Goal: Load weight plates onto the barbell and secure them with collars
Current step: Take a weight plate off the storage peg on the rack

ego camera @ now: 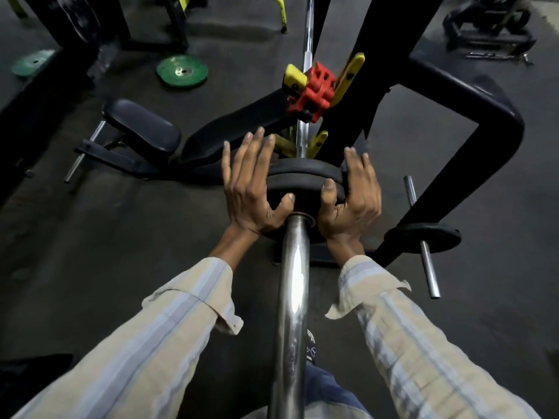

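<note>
On barbell sleeve (292,285): black plate (305,184) gripped between left hand (252,189), right hand (352,196).

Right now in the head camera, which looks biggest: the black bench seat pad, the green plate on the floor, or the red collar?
1. Bench seat pad.
2. Green plate and red collar look about alike; the plate lies farther away, so I won't rank them.
</note>
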